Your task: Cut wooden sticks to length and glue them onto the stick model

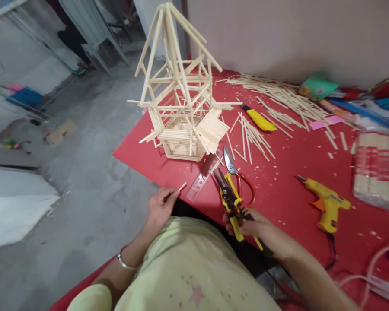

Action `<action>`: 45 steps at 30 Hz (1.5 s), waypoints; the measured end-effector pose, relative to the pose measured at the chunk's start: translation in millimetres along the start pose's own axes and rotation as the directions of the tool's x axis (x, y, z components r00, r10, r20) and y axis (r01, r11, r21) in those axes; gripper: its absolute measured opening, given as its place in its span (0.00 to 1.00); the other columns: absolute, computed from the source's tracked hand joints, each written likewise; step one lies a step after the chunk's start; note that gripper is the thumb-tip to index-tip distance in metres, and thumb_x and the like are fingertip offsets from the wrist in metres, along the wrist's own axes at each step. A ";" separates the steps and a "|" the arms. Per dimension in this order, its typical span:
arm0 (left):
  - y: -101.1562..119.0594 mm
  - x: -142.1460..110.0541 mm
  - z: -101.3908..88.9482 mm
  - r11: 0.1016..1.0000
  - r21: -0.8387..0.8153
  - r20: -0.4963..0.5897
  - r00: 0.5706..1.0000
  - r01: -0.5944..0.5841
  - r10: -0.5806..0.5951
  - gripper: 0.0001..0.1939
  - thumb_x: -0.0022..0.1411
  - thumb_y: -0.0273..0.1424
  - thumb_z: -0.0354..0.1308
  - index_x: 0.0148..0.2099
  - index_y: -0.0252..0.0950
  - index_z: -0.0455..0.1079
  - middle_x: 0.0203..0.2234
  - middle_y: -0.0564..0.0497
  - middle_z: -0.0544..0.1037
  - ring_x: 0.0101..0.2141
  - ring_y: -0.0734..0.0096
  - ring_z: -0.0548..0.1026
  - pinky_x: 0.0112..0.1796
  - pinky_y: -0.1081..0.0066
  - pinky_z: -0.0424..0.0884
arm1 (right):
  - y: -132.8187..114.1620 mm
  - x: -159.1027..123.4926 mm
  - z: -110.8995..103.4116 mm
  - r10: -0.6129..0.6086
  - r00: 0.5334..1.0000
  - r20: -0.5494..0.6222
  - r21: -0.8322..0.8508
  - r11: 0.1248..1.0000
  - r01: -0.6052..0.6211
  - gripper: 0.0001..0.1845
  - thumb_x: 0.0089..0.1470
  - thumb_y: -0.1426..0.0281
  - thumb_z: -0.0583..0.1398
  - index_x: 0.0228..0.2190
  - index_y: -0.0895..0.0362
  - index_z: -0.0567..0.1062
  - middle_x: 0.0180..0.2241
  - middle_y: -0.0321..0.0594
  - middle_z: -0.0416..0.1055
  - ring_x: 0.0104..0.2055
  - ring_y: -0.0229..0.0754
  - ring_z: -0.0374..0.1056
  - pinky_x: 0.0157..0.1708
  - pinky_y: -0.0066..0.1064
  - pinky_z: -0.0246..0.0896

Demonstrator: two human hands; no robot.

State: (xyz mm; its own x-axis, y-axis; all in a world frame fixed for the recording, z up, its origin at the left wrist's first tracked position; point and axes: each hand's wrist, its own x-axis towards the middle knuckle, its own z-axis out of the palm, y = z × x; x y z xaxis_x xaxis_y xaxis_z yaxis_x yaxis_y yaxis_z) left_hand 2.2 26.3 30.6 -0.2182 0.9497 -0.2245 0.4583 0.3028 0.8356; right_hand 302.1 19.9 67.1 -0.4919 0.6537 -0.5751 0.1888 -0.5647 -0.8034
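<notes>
One stick (pixel 182 187) in left grip (pixel 160 208), one cutting tool (pixel 227 195) in right grip (pixel 256 227), one ruler (pixel 199 182).

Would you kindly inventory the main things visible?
table: one, red, centre
stick structure: one, pale, table's left
loose sticks: many, pale, table's back
tool: one, yellow, beside sticks
ruler: one, clear, front edge
glue gun: one, yellow, right
stick pack: one, pale, far right
clutter: several, multicoloured, back right
floor: one, grey, left
pliers: one, yellow-black, right hand
scissors: one, red-handled, beside pliers
short stick: one, pale, left hand
left hand, right hand: two, bare, lower centre
</notes>
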 end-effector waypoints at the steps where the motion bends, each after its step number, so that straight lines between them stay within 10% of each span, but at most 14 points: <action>1: -3.9 -3.8 -1.2 0.999 0.036 -0.031 0.999 -0.040 0.041 0.13 0.64 0.40 0.59 0.38 0.36 0.80 0.27 0.51 0.76 0.26 0.73 0.71 0.28 0.73 0.68 | 2.7 -3.9 6.5 -0.050 0.997 -0.054 -0.187 0.981 0.039 0.27 0.46 0.66 0.56 0.49 0.57 0.73 0.37 0.44 0.74 0.38 0.47 0.71 0.38 0.39 0.69; 5: -12.1 -16.1 2.8 0.992 0.072 -0.085 0.990 -0.103 0.109 0.13 0.65 0.37 0.58 0.45 0.39 0.81 0.31 0.50 0.76 0.31 0.70 0.74 0.33 0.71 0.71 | 2.4 -14.4 30.7 -0.329 0.913 -0.240 -0.829 0.559 -0.016 0.38 0.48 0.67 0.59 0.62 0.53 0.66 0.45 0.52 0.71 0.41 0.55 0.69 0.40 0.46 0.66; 11: -19.2 -18.8 21.1 0.979 0.148 -0.164 0.973 -0.138 0.162 0.13 0.65 0.39 0.59 0.43 0.39 0.81 0.31 0.50 0.79 0.34 0.68 0.75 0.38 0.69 0.71 | -9.3 -1.5 30.3 -0.402 0.886 -0.229 -0.972 0.144 -0.186 0.35 0.50 0.70 0.61 0.61 0.55 0.68 0.39 0.56 0.69 0.41 0.62 0.66 0.39 0.50 0.61; 45: -17.6 -19.5 38.6 0.935 0.273 -0.216 0.932 -0.228 0.290 0.09 0.64 0.32 0.56 0.31 0.37 0.70 0.26 0.52 0.73 0.29 0.70 0.70 0.32 0.71 0.66 | 6.9 9.2 30.0 -0.453 0.857 -0.247 -0.966 0.050 -0.252 0.33 0.57 0.72 0.58 0.63 0.56 0.64 0.38 0.48 0.67 0.40 0.53 0.66 0.39 0.40 0.57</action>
State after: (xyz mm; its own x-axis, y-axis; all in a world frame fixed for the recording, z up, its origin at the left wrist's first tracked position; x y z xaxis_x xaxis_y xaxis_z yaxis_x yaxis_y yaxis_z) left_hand 31.6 5.6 0.8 -0.2566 0.9561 0.1418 0.7133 0.0883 0.6953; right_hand 273.4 7.0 60.9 -0.2973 0.9401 -0.1665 0.9547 0.2941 -0.0446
